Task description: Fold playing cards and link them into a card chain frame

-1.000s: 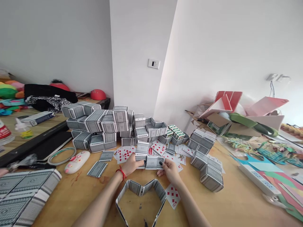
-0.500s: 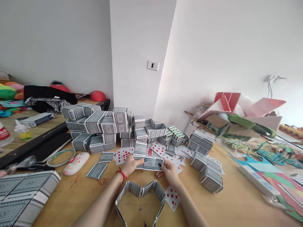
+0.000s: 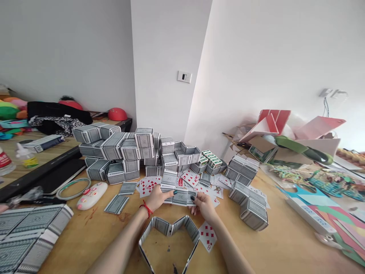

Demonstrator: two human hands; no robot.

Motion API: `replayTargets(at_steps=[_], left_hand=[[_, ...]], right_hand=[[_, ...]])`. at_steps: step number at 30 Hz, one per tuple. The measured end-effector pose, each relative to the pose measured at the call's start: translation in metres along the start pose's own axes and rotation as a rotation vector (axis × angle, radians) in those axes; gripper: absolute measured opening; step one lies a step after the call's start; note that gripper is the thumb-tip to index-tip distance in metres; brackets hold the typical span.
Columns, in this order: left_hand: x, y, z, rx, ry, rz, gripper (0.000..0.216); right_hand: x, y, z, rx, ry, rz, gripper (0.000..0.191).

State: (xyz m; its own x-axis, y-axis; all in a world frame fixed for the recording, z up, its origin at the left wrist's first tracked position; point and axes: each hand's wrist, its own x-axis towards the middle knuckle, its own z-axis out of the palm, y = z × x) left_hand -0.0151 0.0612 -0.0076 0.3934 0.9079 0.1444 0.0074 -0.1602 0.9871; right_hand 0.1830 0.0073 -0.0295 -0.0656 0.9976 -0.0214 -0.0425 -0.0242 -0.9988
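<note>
My left hand (image 3: 156,198), with a red string at its wrist, grips the left end of a strip of grey-backed playing cards (image 3: 180,196), thumb on top. My right hand (image 3: 204,205) pinches the strip's right end between thumb and fingers; the undersides of both grips are hidden. Below the strip, between my forearms, a heart-shaped frame of folded cards (image 3: 163,226) stands on the table. An eight of diamonds (image 3: 207,236) lies face up beside my right wrist. Loose cards (image 3: 190,177) are scattered just beyond my hands.
Stacked card blocks (image 3: 114,146) rise at the back left, and more card blocks (image 3: 254,214) stand at right. A white mouse-shaped object (image 3: 92,195) and a ring of cable (image 3: 63,190) lie at left. A power strip (image 3: 312,217) and coloured paper (image 3: 336,224) are far right.
Both hands keep hold of the card strip in nearly the same place. The view has shifted very slightly; nothing else has visibly moved.
</note>
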Motion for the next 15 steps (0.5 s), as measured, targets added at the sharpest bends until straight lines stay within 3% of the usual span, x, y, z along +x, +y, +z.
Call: replayTargets(at_steps=[15], left_hand=[[-0.0002, 0.0054, 0.0001, 0.019, 0.002, -0.090, 0.037]], right_hand=[[-0.0014, 0.0036, 0.0094, -0.078, -0.001, 0.021, 0.039]])
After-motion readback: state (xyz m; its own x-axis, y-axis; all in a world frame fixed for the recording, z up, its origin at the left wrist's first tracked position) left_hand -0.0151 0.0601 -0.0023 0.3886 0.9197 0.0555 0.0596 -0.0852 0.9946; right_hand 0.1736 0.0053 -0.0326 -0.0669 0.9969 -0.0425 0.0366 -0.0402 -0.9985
